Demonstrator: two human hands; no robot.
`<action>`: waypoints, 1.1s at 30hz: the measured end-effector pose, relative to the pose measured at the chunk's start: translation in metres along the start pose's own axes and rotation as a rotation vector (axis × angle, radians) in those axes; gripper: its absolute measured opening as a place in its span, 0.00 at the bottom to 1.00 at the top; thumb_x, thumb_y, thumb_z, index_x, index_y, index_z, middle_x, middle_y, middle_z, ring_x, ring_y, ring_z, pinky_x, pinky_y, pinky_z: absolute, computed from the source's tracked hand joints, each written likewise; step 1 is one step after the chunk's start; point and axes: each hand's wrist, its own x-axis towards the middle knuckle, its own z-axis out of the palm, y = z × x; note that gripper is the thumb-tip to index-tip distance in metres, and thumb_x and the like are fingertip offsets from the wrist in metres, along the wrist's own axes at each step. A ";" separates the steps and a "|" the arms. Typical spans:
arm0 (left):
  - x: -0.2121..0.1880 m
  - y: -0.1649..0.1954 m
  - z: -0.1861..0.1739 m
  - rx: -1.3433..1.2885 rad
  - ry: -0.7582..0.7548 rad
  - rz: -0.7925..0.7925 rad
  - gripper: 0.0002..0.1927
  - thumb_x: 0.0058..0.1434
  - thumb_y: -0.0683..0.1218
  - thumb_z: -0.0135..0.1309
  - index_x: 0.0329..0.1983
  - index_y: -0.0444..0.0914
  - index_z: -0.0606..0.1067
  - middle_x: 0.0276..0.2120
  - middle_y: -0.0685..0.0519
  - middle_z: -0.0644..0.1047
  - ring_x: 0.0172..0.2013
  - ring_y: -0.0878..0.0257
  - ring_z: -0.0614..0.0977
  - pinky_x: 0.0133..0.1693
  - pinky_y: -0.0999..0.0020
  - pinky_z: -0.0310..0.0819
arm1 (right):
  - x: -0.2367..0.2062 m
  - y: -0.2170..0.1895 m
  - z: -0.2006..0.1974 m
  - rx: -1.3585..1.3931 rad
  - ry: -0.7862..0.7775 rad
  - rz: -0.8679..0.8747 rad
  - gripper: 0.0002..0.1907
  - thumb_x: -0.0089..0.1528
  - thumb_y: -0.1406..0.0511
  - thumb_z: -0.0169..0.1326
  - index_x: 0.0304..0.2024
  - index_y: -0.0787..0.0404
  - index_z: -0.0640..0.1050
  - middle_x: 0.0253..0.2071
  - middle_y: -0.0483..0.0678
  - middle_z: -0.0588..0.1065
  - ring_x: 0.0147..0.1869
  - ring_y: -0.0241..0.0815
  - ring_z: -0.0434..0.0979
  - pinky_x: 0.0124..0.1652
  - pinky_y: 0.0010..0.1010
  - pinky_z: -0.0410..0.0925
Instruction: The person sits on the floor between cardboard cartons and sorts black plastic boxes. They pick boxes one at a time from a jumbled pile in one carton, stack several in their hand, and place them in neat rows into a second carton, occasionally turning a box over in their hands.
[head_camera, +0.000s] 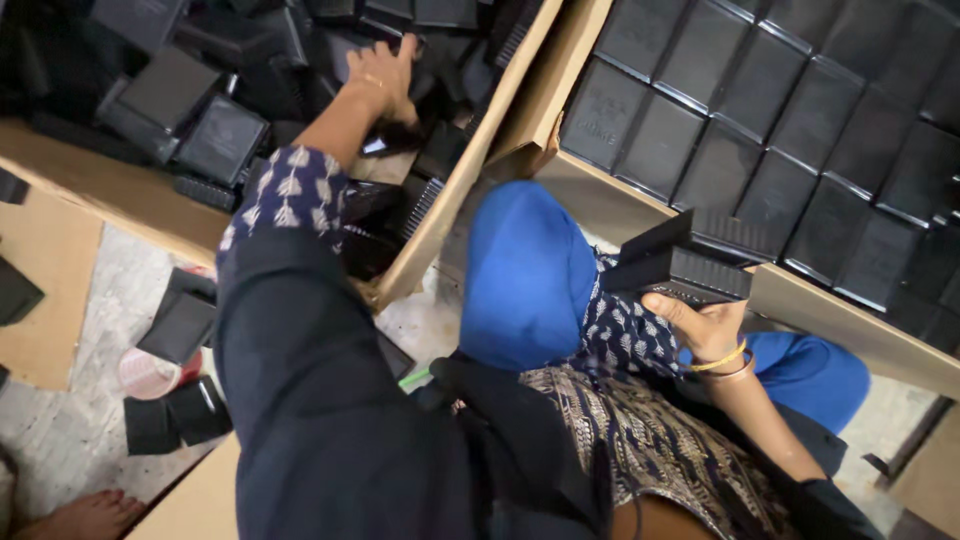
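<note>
Your left hand (385, 75) is reaching into the cardboard box (455, 190), fingers spread apart over the loose black plastic parts (215, 135). Your right hand (700, 325) is clamping a stack of black cases (685, 262), just beside the box, under the rows of packed black trays (760, 110).

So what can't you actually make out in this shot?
- Head view: left hand fingertips, buried among loose black parts in the cardboard box.
- Right hand fingers, behind the ribbed black pieces.
- Bare foot, cut off by the bottom edge.
</note>
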 end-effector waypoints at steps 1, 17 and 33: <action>-0.008 -0.001 -0.001 -0.055 0.031 0.038 0.69 0.35 0.58 0.76 0.76 0.43 0.49 0.63 0.33 0.65 0.61 0.33 0.66 0.60 0.36 0.58 | 0.000 -0.002 0.002 0.019 -0.005 -0.026 0.18 0.55 0.73 0.70 0.45 0.65 0.78 0.41 0.43 0.78 0.42 0.34 0.77 0.43 0.25 0.72; -0.289 0.165 -0.076 -1.322 0.412 0.878 0.54 0.53 0.51 0.78 0.73 0.39 0.53 0.64 0.49 0.64 0.64 0.59 0.69 0.68 0.64 0.62 | 0.025 0.015 0.074 0.063 -0.374 -0.636 0.35 0.49 0.61 0.69 0.55 0.53 0.66 0.79 0.56 0.45 0.86 0.59 0.47 0.77 0.51 0.47; -0.218 0.210 0.088 -1.979 0.492 0.516 0.29 0.74 0.60 0.48 0.64 0.33 0.67 0.51 0.50 0.70 0.51 0.64 0.71 0.58 0.68 0.65 | 0.037 0.067 0.074 -0.372 -0.535 -0.654 0.82 0.45 0.42 0.76 0.79 0.54 0.31 0.80 0.69 0.35 0.86 0.70 0.36 0.80 0.58 0.39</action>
